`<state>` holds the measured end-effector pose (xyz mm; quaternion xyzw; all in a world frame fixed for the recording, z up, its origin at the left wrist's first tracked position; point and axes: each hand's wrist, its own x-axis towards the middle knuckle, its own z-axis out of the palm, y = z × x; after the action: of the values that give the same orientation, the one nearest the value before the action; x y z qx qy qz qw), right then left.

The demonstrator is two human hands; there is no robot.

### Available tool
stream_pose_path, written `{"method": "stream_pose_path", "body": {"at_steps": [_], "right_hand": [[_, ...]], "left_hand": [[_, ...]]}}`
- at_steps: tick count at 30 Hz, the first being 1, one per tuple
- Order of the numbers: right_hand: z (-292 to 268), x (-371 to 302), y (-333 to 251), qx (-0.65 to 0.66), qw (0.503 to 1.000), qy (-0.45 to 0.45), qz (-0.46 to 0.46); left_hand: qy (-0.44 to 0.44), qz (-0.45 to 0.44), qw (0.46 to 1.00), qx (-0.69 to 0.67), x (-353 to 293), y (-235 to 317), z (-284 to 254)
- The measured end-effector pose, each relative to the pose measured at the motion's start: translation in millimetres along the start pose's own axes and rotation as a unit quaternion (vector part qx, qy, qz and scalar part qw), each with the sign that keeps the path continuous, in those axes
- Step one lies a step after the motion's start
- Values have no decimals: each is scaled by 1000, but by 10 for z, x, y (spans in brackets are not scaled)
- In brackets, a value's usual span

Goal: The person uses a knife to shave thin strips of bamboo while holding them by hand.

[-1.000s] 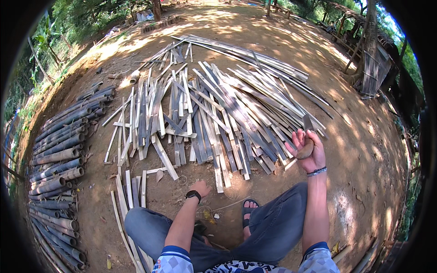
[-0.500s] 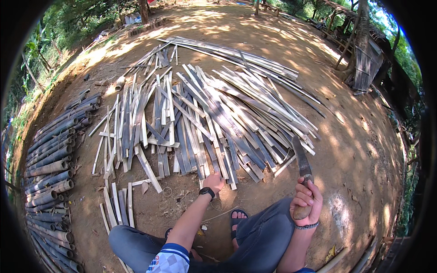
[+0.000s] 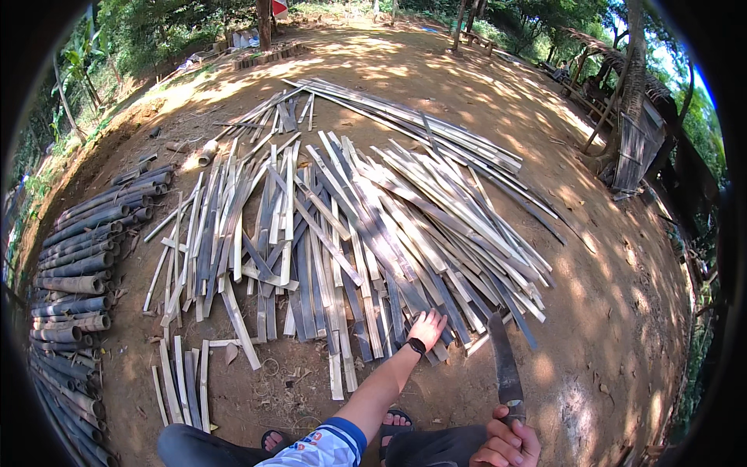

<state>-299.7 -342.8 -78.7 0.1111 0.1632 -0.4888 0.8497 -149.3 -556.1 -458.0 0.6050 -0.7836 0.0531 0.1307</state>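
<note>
Many strips (image 3: 389, 253) lay seemingly split and the poles (image 3: 75, 286) whole, the left hand (image 3: 428, 328) spread over the strips, the right hand (image 3: 506, 447) clasping the knife (image 3: 506, 373).

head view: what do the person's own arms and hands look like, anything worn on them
The left hand is bare, with a black watch on the wrist. That arm has a short, pale blue and white patterned sleeve with small orange marks and a darker blue hem. The right hand is ungloved; its forearm and sleeve are out of view.
</note>
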Motion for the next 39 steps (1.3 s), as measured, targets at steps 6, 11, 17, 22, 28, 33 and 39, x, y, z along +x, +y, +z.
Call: {"method": "stream_pose_path", "body": {"at_steps": [6,11,17,22,28,33,39], "right_hand": [[61,-8,35,-6,1000,-12,-13],[61,-59,75,-13,1000,-21,1],[-24,-69,32,-48,998,-20,-27],[-172,93,100,-113,988,-64,-85],[-287,388,159,-256,949,-80,-166],[-325,562,235,-300,941,-107,-110],[-418,731,393,-340,931,-133,-8]], "left_hand": [[45,36,997,44,25,0,34],[-106,72,990,51,-146,-115,-97],[150,188,971,3,-275,-271,-1161],[314,119,937,-99,-192,-445,-3227],[657,69,651,-375,-949,-998,-5458],[670,52,586,-453,-2375,-1087,-6752],[643,48,597,-477,-3399,-839,-7051]]}}
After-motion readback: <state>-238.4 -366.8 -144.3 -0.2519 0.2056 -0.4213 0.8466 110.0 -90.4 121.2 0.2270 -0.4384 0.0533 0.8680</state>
